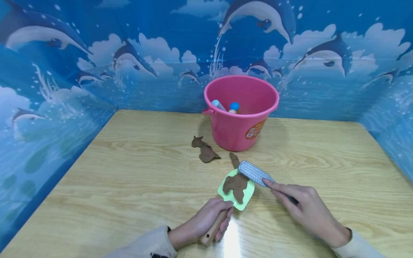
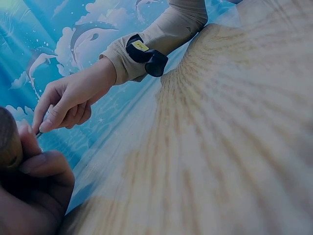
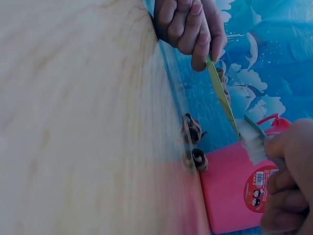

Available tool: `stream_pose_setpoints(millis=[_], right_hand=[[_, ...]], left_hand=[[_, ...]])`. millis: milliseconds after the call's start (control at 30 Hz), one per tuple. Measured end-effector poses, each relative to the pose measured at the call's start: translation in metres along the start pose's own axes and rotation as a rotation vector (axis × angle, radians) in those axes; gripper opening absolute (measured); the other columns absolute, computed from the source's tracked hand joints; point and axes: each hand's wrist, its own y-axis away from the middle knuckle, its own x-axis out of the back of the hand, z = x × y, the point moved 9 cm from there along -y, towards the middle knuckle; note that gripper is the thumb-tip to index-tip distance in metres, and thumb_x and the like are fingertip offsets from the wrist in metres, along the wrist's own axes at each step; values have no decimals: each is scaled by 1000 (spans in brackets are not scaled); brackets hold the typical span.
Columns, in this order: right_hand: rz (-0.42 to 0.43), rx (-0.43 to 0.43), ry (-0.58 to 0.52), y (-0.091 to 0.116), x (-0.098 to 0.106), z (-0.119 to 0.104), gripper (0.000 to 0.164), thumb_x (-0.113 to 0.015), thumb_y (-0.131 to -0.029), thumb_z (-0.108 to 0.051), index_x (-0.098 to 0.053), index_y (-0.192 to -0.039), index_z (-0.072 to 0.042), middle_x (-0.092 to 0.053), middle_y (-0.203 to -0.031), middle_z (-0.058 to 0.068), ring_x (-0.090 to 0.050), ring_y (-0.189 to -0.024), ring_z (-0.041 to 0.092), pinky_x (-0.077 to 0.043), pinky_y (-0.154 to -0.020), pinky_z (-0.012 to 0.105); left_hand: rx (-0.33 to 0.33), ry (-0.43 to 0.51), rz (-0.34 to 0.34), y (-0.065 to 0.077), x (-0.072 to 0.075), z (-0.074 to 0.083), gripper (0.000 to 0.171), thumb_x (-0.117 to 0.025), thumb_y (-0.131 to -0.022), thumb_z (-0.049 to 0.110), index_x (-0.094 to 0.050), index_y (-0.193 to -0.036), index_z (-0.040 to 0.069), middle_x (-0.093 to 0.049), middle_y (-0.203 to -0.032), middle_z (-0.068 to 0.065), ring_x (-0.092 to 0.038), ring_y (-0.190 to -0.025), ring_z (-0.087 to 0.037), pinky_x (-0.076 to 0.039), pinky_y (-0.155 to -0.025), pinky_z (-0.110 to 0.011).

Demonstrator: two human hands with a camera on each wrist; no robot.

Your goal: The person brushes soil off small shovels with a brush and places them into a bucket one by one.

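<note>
My left hand (image 1: 209, 218) grips the wooden handle (image 1: 213, 229) of a small light-green dustpan (image 1: 247, 194), held near the middle of the table. On the pan lies a brown, dry-leaf-like piece (image 1: 237, 186). My right hand (image 1: 306, 208) holds a grey brush (image 1: 256, 173) by its handle, thumb along its back. In the right wrist view the brush's white bristles (image 3: 252, 144) are at the pan's far edge. Just beyond that edge is another brown piece (image 1: 234, 160). More curled brown pieces (image 1: 207, 153) lie on the table left of it.
A pink bucket (image 1: 232, 134) stands at the back of the wooden table (image 1: 129, 172); a blue ball (image 1: 234, 106) and a pale blue object (image 1: 218, 104) show inside. Blue dolphin-printed sheeting (image 1: 161, 64) encloses the back and both sides.
</note>
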Motion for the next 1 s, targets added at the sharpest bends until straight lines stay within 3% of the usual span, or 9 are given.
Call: stream_pose_setpoints(millis=[133, 300, 367, 533, 667, 733, 800, 867, 1000], right_hand=[[40, 19, -35, 1, 4, 0, 43, -71, -78, 4, -69, -119, -11, -69, -112, 2, -63, -102, 5, -50, -86, 13], [21, 186, -134, 6, -1, -12, 24, -66, -90, -10, -71, -113, -9, -72, -103, 1, -66, -90, 2, -52, -78, 11], [9, 204, -131, 6, -2, -14, 23, -65, -90, -10, -71, -112, -10, -72, -104, -1, -67, -89, 4, -53, -77, 12], [12, 49, -44, 5, 0, -2, 40, -71, -80, 2, -70, -117, -12, -69, -113, -1, -65, -101, 6, -50, -86, 13], [79, 104, -80, 3, 5, -4, 25, -66, -90, -11, -71, -114, -8, -71, -106, 2, -64, -97, 1, -51, -82, 12], [72, 188, -120, 4, 3, -10, 24, -62, -94, -17, -71, -114, -6, -72, -96, -2, -63, -87, -5, -50, -74, 8], [19, 210, -143, 3, -2, -13, 25, -62, -94, -17, -70, -116, -8, -70, -89, -6, -60, -79, -6, -49, -68, 7], [-21, 190, -127, 3, -5, -14, 30, -67, -89, -9, -69, -119, -10, -69, -89, -8, -60, -77, -5, -49, -67, 8], [-5, 79, -71, 1, -3, -5, 44, -72, -78, 3, -68, -120, -11, -70, -108, 0, -67, -96, 7, -51, -84, 13]], left_hand=[[-2, -10, -15, 0, -1, 0, 30, -40, -98, 27, -45, -76, 8, -44, -49, 5, -43, -34, -5, -38, -33, -18], [-3, -14, -21, 0, -2, -1, 30, -40, -99, 27, -46, -77, 8, -45, -50, 5, -43, -35, -6, -38, -33, -17], [-2, -11, -15, 0, -2, -1, 30, -40, -99, 27, -47, -77, 8, -45, -50, 4, -42, -35, -6, -38, -33, -18], [-8, -8, -2, 0, -1, -1, 30, -41, -98, 27, -46, -76, 7, -45, -49, 4, -43, -34, -6, -38, -33, -18], [-12, -18, -9, 0, -1, 0, 30, -41, -99, 27, -46, -76, 7, -45, -50, 4, -43, -34, -6, -39, -33, -18], [-13, -21, -13, 1, -1, 0, 31, -40, -99, 27, -46, -76, 7, -45, -50, 4, -43, -34, -6, -39, -33, -18], [-15, -18, -10, 1, -1, 0, 30, -41, -99, 27, -46, -76, 7, -44, -50, 5, -42, -34, -6, -39, -33, -18], [-14, -14, -9, 1, -1, 0, 30, -41, -99, 27, -46, -77, 7, -44, -50, 5, -42, -34, -5, -38, -33, -19], [-15, -15, -5, 1, 0, 0, 31, -41, -98, 27, -46, -76, 7, -44, -49, 5, -43, -34, -5, -38, -33, -18]])
